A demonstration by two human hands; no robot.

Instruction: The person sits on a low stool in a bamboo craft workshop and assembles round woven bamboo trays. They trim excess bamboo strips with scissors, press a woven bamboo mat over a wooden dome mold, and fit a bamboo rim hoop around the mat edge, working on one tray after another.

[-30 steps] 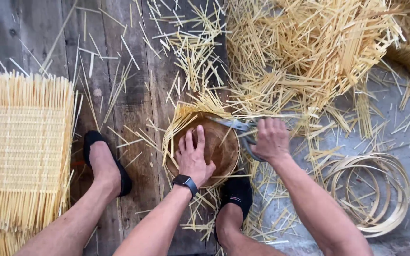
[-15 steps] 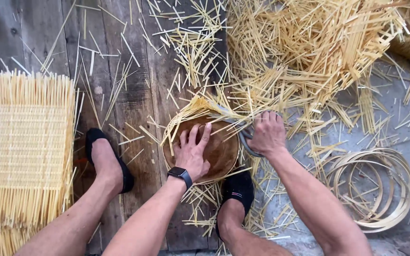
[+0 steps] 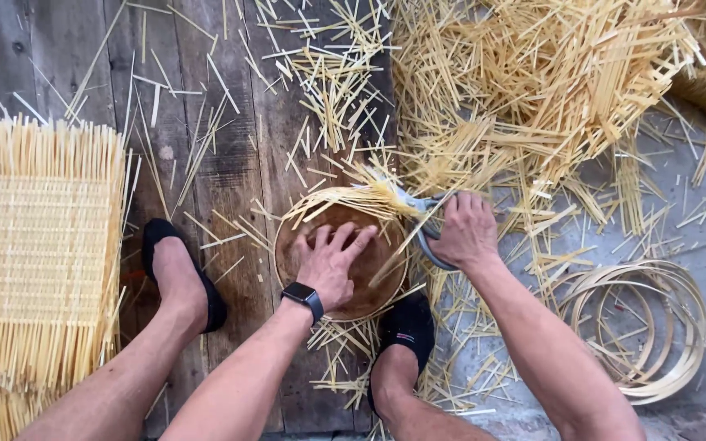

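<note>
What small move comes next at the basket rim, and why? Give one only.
Probably close the shears on the strip ends sticking out at the upper rim of the round basket. The right hand has the blades at those ends, and the left hand lies flat inside the basket, steadying it.

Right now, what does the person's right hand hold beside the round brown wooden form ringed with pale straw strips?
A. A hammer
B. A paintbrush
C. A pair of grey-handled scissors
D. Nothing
C: the right hand grips grey-handled scissors, blades pointing at the straw strips on the rim of the round brown wooden form, while the left hand presses flat on the form.
</note>
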